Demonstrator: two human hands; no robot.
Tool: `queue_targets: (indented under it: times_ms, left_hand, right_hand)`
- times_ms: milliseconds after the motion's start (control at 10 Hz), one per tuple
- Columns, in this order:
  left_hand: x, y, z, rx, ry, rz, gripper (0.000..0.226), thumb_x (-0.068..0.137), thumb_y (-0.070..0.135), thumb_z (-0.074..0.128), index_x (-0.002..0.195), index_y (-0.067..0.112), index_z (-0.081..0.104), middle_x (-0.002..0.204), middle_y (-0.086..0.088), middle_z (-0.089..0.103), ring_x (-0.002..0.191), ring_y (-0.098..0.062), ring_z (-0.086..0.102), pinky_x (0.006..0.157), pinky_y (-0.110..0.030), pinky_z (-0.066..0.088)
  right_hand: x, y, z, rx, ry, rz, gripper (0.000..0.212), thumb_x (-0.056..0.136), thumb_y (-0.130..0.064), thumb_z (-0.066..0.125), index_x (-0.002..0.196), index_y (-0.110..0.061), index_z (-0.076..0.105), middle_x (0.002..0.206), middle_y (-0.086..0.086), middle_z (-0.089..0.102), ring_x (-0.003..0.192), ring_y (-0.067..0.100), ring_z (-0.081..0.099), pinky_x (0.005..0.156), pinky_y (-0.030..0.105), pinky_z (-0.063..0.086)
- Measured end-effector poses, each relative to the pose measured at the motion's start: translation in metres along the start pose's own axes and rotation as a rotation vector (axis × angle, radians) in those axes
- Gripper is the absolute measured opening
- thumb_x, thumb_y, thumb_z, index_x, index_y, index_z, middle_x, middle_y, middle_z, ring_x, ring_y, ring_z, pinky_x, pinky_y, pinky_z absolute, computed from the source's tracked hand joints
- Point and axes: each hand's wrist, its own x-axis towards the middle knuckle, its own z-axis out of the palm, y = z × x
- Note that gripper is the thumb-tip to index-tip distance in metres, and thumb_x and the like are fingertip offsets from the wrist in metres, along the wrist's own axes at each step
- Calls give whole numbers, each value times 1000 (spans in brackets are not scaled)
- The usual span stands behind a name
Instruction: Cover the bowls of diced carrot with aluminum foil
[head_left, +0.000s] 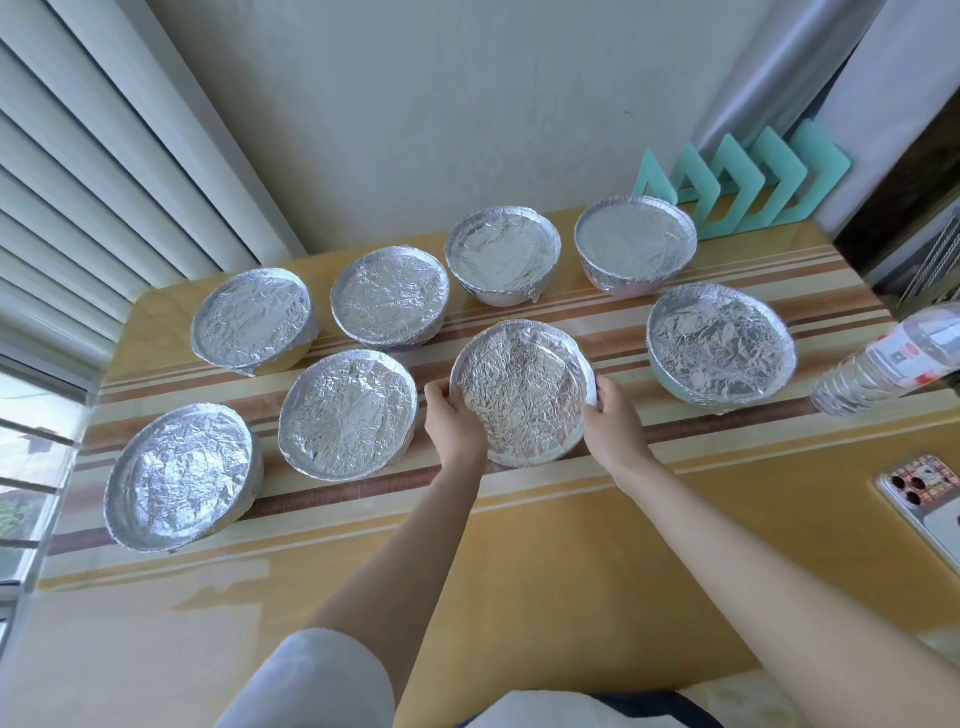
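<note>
My left hand and right hand hold opposite sides of the bowl in the tabletop's near row, fingers curled round its rim. To do this well, I'd press the foil snug under the rim all round, gently, to avoid tearing it.

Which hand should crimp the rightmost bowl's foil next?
Right, probably: the right hand grips the middle bowl's rim on the side facing the rightmost bowl; the left hand would cross over.
</note>
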Motion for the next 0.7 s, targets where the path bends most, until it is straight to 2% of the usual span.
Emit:
queue_targets:
  times_ms: [100,200,300,400,500,600,700]
  left_hand:
    - [8,-2,-2,89,-80,21,20,101,17,36,109,6,51,84,-3,56,73,-21,49,62,-30,35]
    - [10,-1,-6,186,-152,60,24,101,16,35,116,7,51,95,-8,60,76,-20,51,58,-30,36]
    - [13,-1,-6,291,-178,104,31,99,11,35,126,7,48,118,-13,56,100,-26,53,80,-31,41]
    - [14,1,-6,363,-196,123,34,99,9,34,132,5,44,129,-15,46,113,-27,47,84,-25,32]
    - [12,3,-5,391,-211,164,34,98,7,35,132,4,39,130,-15,43,113,-27,44,80,-22,27]
    - [11,9,-7,484,-253,211,32,96,3,35,128,3,36,128,-16,41,105,-29,47,76,-29,32]
    - [15,10,-8,566,-242,232,36,93,0,36,129,4,35,127,-16,39,107,-31,48,81,-34,40]
  right_hand:
    - [12,0,1,-28,16,23,40,97,-2,37,137,-5,35,129,10,51,105,24,54,68,20,39]
    - [18,-2,0,-36,10,41,39,97,-4,40,135,-3,34,128,13,51,97,21,53,67,23,38]
    - [25,-3,0,-49,-31,40,39,97,-8,41,135,-5,34,116,10,53,79,14,50,53,20,36]
    - [29,-4,-2,-84,-59,62,37,97,-11,41,133,-5,36,101,7,52,64,8,43,49,20,29]
    - [31,-6,-7,-84,-115,91,35,96,-13,42,131,-6,38,102,8,55,69,13,49,54,26,39]
    - [25,-16,-15,-114,-146,110,47,97,-11,42,140,-5,27,124,14,52,106,27,55,85,36,46]
    - [27,-37,-34,-126,-6,0,54,97,-7,40,145,-2,15,141,18,39,125,30,44,97,34,38]
